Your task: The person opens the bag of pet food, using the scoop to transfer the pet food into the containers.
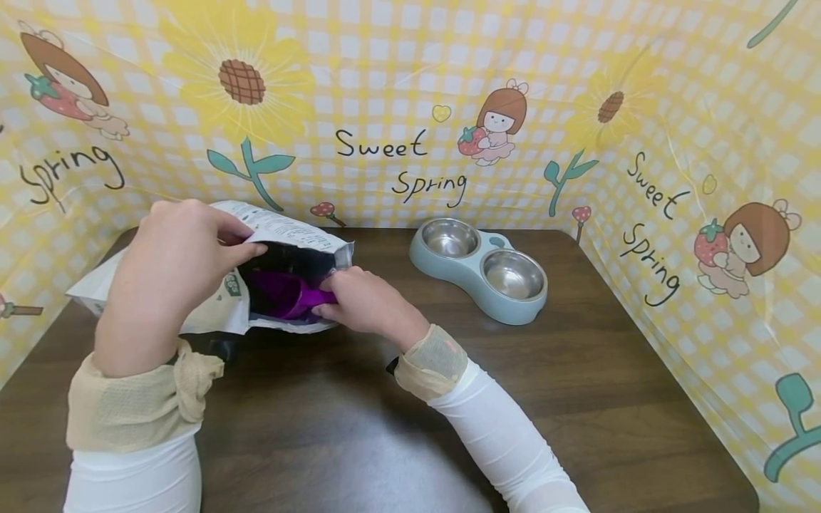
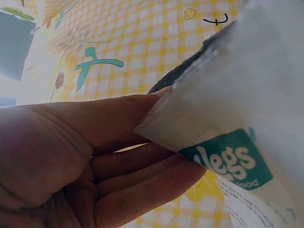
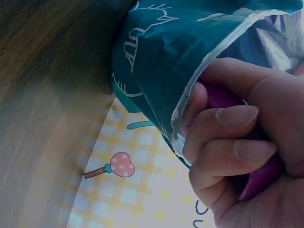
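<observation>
A white and teal pet food bag lies tilted at the left back of the table, its mouth spread toward the right. My left hand pinches the bag's edge between thumb and fingers; in the left wrist view the bag's printed side hangs from that grip. My right hand grips the handle of a purple scoop, whose bowl is inside the dark bag mouth. In the right wrist view, the fingers curl round the purple handle at the bag's silver-lined rim.
A light blue double pet bowl with two steel dishes stands at the back right of the brown wooden table. Yellow checked cloth with cartoon prints walls the table at the back and sides.
</observation>
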